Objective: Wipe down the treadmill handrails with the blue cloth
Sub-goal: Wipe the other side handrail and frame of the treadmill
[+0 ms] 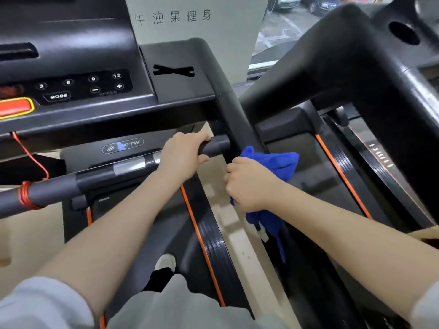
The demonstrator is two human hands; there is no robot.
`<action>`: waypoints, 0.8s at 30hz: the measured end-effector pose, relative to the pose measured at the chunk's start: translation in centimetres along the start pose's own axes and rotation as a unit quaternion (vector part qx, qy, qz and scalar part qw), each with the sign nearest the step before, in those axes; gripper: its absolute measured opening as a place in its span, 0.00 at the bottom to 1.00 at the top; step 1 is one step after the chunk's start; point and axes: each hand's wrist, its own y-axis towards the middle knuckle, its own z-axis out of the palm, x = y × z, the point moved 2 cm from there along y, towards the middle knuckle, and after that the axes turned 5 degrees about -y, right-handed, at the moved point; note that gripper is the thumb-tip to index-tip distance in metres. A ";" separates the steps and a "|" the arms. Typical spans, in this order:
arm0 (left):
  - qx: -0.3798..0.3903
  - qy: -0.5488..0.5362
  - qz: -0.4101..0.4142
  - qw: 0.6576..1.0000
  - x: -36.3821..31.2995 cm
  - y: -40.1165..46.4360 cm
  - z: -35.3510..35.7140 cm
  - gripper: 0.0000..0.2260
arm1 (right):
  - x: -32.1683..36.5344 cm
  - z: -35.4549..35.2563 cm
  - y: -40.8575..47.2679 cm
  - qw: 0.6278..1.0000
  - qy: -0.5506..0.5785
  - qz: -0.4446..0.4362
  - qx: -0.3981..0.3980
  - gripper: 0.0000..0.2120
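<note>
The left hand (184, 155) curls round the front bar (213, 146), fingers over the top and thumb underneath, close to the bar's right end where it meets the side rail (237, 115). The right hand (249, 186) grips the cloth (275, 162), a bright blue one, bunched in the fist. Part of the cloth bulges out above the knuckles and lies against the lower stretch of the side rail; the rest hangs down below the hand, with a white label showing on the trailing end. The side rail itself runs down from the console corner and passes behind the cloth.

The console (83, 86) fills the upper left, with round number keys, a MODE key and plus and minus keys, and a red stop button (14, 108) ringed in yellow at the far left. A red cord (31, 160) drops from under the console and is wound round the left part of the bar. Below the arms lies the belt deck, edged by an orange stripe (202, 241). A white shoe (166, 262) stands on the deck, beside the stripe. A second treadmill (356, 79) stands just to the right. Both forearms are bare, with grey sleeves pushed up near the elbows.
</note>
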 end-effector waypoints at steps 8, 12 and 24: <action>0.012 0.032 0.001 0.999 -0.2 -0.1 -0.1 0.20 | 0.7 0.2 3.4 0.984 -0.135 -0.043 0.108 0.11; -0.008 0.038 0.011 0.999 -0.4 -0.5 0.1 0.19 | 3.1 0.0 -1.1 0.989 -0.047 -0.078 0.116 0.10; -0.039 0.017 0.020 0.999 -0.4 -0.8 0.7 0.19 | -2.0 1.4 -2.8 0.959 0.171 0.067 -0.218 0.16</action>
